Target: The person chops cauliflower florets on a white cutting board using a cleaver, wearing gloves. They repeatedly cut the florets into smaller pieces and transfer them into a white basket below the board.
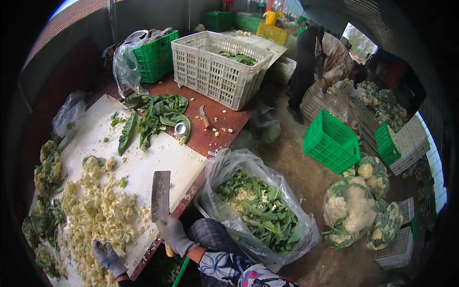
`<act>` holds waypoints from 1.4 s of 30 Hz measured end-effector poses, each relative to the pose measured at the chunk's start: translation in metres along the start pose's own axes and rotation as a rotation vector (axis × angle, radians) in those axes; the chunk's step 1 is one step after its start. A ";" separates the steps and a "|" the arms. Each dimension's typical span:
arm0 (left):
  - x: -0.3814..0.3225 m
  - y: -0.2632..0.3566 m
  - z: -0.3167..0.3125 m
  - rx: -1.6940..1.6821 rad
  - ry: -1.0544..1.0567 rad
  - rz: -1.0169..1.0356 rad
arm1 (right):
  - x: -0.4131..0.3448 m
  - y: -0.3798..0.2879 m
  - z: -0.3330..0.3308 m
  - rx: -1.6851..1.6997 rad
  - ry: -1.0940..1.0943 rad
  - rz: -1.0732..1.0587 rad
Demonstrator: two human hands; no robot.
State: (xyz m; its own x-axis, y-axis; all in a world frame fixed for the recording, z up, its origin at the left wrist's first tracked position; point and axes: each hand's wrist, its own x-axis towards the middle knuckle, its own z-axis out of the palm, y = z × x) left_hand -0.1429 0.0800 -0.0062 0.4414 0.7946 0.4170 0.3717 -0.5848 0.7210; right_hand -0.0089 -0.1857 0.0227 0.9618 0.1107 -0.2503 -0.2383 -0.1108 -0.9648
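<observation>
My right hand, in a grey glove, grips the wooden handle of a cleaver at the edge of the white board. The broad blade points away from me and has crumbs on it. My left hand, gloved too, rests against a heap of cauliflower florets, fingers slightly curled; whether a floret is between them is unclear. Cauliflower leaves lie farther up the white board, beside a small metal lid or cup. A curved knife with a wooden handle lies on the red tabletop.
A plastic-lined container of leaf trimmings stands right of my knee. A white crate and a green crate sit at the table's far end. Bagged cauliflower and an empty green crate are on the floor. Another person bends over crates.
</observation>
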 end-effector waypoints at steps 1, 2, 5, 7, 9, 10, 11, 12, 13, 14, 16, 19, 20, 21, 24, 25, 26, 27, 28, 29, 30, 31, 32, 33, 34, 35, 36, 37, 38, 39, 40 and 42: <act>0.004 -0.001 -0.006 0.046 0.010 0.024 | -0.002 -0.004 -0.002 -0.018 0.014 -0.022; 0.006 -0.002 -0.009 0.019 0.028 0.009 | -0.003 -0.008 -0.004 -0.035 0.028 -0.045; 0.013 0.006 -0.023 0.077 0.033 0.017 | -0.004 -0.010 -0.006 -0.040 0.009 -0.018; 0.014 0.002 -0.024 0.087 0.054 0.073 | -0.001 0.000 -0.004 0.029 0.008 -0.070; 0.011 -0.001 -0.025 0.044 0.051 0.043 | -0.004 -0.002 -0.004 0.202 -0.025 -0.014; 0.010 -0.002 -0.027 0.103 0.042 0.072 | -0.008 -0.017 -0.012 0.339 -0.060 0.066; 0.008 -0.004 -0.029 0.162 0.030 0.102 | -0.012 -0.031 -0.022 0.476 -0.093 0.147; 0.007 -0.002 -0.028 0.212 0.013 0.136 | -0.014 -0.039 -0.035 0.610 -0.078 0.174; 0.006 0.000 -0.027 0.209 0.019 0.140 | -0.018 -0.063 -0.055 0.733 0.001 0.089; 0.006 0.005 -0.031 0.217 0.030 0.144 | -0.020 -0.086 -0.074 0.815 0.104 0.015; 0.007 0.008 -0.031 0.192 0.011 0.101 | -0.007 -0.105 -0.130 0.800 0.270 -0.116; 0.011 0.024 -0.034 0.194 0.009 0.216 | 0.018 -0.136 -0.241 0.818 0.664 -0.336; 0.015 0.017 -0.029 0.131 -0.076 0.179 | 0.023 -0.142 -0.290 0.822 0.767 -0.355; 0.017 0.015 -0.021 0.114 -0.087 0.194 | 0.021 -0.157 -0.326 0.823 0.935 -0.330; 0.021 0.022 -0.020 0.138 -0.070 0.239 | -0.001 -0.155 -0.383 0.754 1.047 -0.366; 0.023 0.025 -0.022 0.131 -0.063 0.217 | -0.011 -0.153 -0.380 0.747 1.064 -0.352; 0.023 0.026 -0.023 0.123 -0.057 0.195 | -0.018 -0.148 -0.369 0.765 1.013 -0.342; 0.025 0.028 -0.025 0.114 -0.053 0.180 | -0.026 -0.139 -0.352 0.787 0.968 -0.331; 0.025 0.030 -0.028 0.140 -0.050 0.190 | -0.030 -0.130 -0.332 0.813 0.918 -0.316; 0.026 0.031 -0.033 0.171 -0.047 0.202 | -0.036 -0.129 -0.308 0.805 0.867 -0.253; 0.026 0.033 -0.034 0.192 -0.055 0.215 | -0.037 -0.115 -0.295 0.784 0.826 -0.195; 0.025 0.034 -0.036 0.175 -0.057 0.209 | -0.036 -0.107 -0.281 0.807 0.771 -0.182; 0.024 0.034 -0.038 0.159 -0.059 0.202 | -0.034 -0.102 -0.269 0.808 0.719 -0.213; 0.022 0.033 -0.040 0.141 -0.055 0.194 | -0.029 -0.103 -0.259 0.859 0.709 -0.166; 0.021 0.032 -0.043 0.123 -0.033 0.181 | -0.026 -0.107 -0.252 0.874 0.696 -0.161; 0.021 0.032 -0.046 0.119 -0.036 0.178 | -0.024 -0.112 -0.248 0.889 0.684 -0.155; 0.019 0.035 -0.050 0.115 -0.042 0.171 | -0.021 -0.118 -0.248 0.890 0.681 -0.167; 0.017 0.037 -0.053 0.110 -0.049 0.164 | -0.018 -0.125 -0.250 0.892 0.678 -0.180; 0.015 0.037 -0.054 0.198 -0.003 0.241 | -0.015 -0.132 -0.253 0.890 0.677 -0.196; 0.013 0.037 -0.054 0.196 -0.002 0.224 | -0.012 -0.137 -0.256 0.874 0.668 -0.209; 0.012 0.037 -0.055 0.194 -0.003 0.209 | -0.008 -0.140 -0.260 0.859 0.663 -0.222; 0.010 0.041 -0.055 0.158 -0.030 0.156 | -0.009 -0.142 -0.263 0.831 0.644 -0.270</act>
State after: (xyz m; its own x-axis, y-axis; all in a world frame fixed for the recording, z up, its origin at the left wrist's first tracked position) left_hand -0.1678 0.0729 0.0582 0.5267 0.6888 0.4982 0.4194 -0.7203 0.5525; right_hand 0.0513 -0.4308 0.1828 0.8283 -0.5350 -0.1666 0.2078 0.5695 -0.7953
